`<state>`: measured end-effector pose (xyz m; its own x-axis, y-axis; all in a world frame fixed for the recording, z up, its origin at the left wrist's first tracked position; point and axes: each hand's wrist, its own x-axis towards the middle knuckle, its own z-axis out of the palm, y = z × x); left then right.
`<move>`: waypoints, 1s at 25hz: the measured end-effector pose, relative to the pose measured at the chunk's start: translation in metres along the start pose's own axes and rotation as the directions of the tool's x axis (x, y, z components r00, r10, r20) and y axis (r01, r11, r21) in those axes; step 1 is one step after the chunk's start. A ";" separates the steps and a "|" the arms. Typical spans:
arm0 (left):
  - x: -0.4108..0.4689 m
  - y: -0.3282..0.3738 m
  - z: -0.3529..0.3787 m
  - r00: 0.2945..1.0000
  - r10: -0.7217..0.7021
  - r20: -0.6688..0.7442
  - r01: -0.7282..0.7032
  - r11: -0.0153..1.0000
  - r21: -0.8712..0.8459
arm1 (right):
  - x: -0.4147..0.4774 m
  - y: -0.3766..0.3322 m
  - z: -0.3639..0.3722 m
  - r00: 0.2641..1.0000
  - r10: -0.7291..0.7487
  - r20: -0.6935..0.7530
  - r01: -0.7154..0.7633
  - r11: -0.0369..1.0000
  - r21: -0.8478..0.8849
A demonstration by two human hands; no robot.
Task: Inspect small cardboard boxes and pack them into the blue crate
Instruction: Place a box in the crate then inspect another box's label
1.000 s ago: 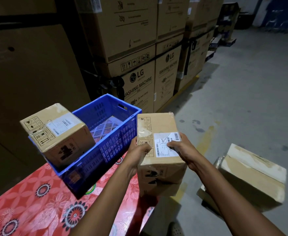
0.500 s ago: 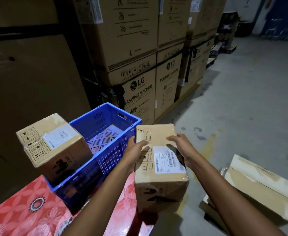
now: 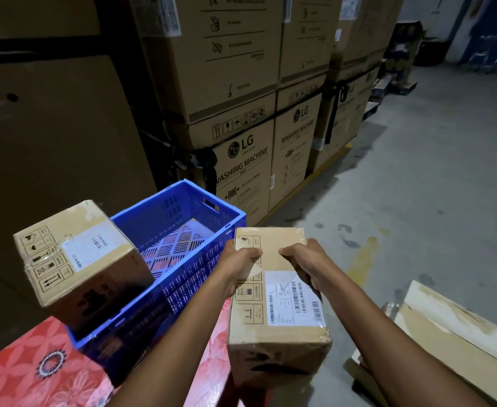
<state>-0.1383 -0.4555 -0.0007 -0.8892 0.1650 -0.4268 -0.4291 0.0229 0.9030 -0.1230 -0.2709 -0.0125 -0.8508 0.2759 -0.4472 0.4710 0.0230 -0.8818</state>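
Gripping the small cardboard box (image 3: 279, 306) from both sides, the left hand (image 3: 241, 261) and right hand (image 3: 303, 259) curl their fingers (image 3: 254, 254) over its top face. The fingertips lie pressed together on each hand, and the two hands stay a little apart at the middle. The box hangs just beside the right wall of the blue crate (image 3: 188, 286), above the table's edge. It is plain brown board under glossy clear tape. A white shipping label with barcodes sits on top, next to a printed column of handling symbols; the label's small text is too fine to read.

The crate is moulded plastic, with slotted walls and a lattice floor. A second small box (image 3: 77, 254), labelled the same way, sits tilted at its near-left corner. Both stand on a red floral tablecloth (image 3: 21, 374). Behind them, tall cartons (image 3: 241, 160) read "LG" and "WASHING MACHINE". A battered flat carton (image 3: 452, 333) lies on the concrete floor (image 3: 417, 186).
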 end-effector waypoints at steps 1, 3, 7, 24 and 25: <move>0.001 -0.001 0.000 1.000 0.004 -0.012 -0.004 1.000 0.009 | 0.000 0.000 0.000 1.000 0.000 -0.008 0.000 1.000 -0.009; 0.001 -0.002 0.002 0.999 0.023 -0.024 -0.022 0.999 0.041 | 0.000 0.005 0.000 0.999 -0.019 -0.028 0.018 1.000 -0.025; -0.008 -0.007 0.000 0.990 0.129 -0.059 -0.119 0.983 0.143 | -0.007 0.012 0.002 0.992 -0.088 -0.088 0.083 0.995 -0.061; -0.093 -0.014 -0.002 0.967 0.256 0.014 -0.246 0.941 -0.232 | -0.129 0.017 -0.007 0.914 -0.328 -0.237 0.378 0.900 0.214; -0.096 -0.015 -0.005 0.964 0.265 -0.008 -0.259 0.934 -0.247 | -0.135 0.018 -0.005 0.905 -0.339 -0.256 0.397 0.891 0.221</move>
<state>-0.0469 -0.4762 0.0264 -0.9724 0.1572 -0.1723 -0.2096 -0.2646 0.9413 0.0018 -0.3030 0.0327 -0.8701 0.4883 -0.0671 0.0306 -0.0823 -0.9961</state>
